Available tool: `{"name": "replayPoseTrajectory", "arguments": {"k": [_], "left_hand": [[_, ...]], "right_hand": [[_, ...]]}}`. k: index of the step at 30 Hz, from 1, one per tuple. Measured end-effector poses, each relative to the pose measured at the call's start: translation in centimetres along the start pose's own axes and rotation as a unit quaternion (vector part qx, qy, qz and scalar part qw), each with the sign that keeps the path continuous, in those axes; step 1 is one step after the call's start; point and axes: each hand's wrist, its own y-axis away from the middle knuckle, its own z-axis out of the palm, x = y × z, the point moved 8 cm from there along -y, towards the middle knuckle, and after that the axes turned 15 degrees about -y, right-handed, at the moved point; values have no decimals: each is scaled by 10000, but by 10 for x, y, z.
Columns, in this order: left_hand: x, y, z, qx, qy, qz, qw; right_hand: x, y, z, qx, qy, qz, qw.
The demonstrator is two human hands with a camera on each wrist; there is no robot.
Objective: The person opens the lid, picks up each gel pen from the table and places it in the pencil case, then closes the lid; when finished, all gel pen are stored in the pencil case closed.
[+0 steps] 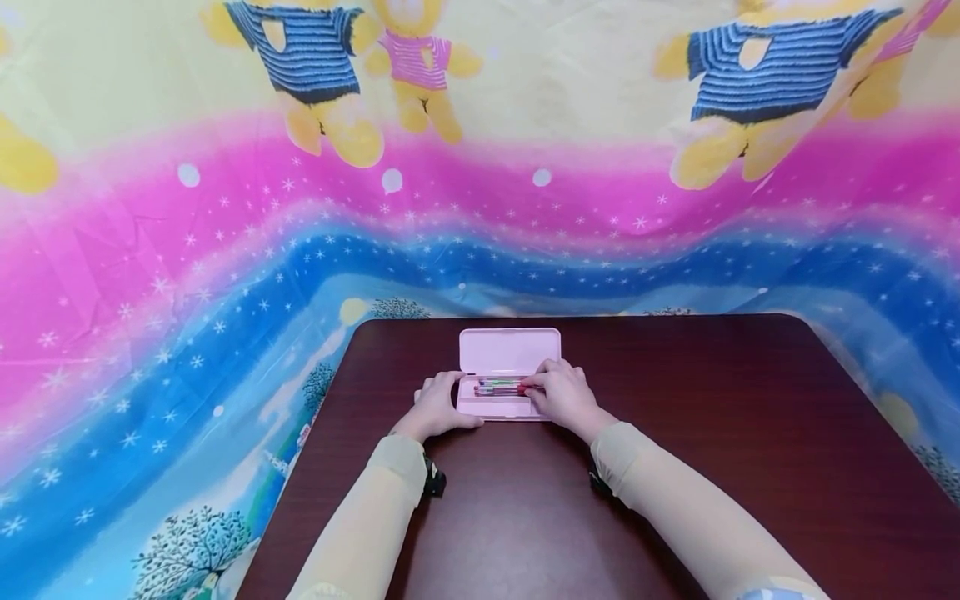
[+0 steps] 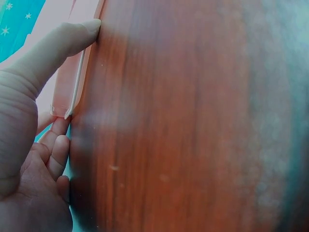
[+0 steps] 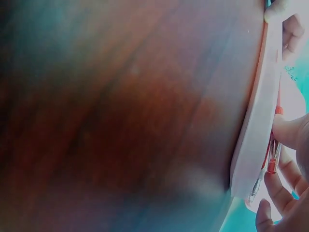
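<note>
A pink pencil case (image 1: 510,351) lies on the table with its lid raised at the back. Several pens (image 1: 491,390) lie side by side in its rear compartment. My left hand (image 1: 437,407) holds the case by its left end, and in the left wrist view the thumb (image 2: 72,41) presses on the front edge. Over the right half of the case, my right hand (image 1: 567,397) pinches a red pen (image 3: 273,166) between thumb and fingers. That hand hides the case's right end in the head view.
The case stands on a dark brown wooden table (image 1: 712,433) with rounded back corners. Behind and beside the table hangs a printed cloth (image 1: 480,200) with bears and snowflakes. Dark straps (image 1: 434,479) circle the wrists below the sleeves.
</note>
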Motion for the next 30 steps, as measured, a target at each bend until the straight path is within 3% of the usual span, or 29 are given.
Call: {"name": "replayPoseTrajectory", "arguments": {"k": [15, 23, 30], "left_hand": [[1, 0, 0, 17, 38, 5, 10000], [1, 0, 1, 9, 81, 41, 10000], [0, -1, 1, 17, 96, 42, 9999]], "right_hand": [[3, 1, 1, -110, -148, 59, 9998], [-5, 1, 8, -507, -87, 16, 9987], [-8, 0, 12, -553, -129, -9, 9984]]}}
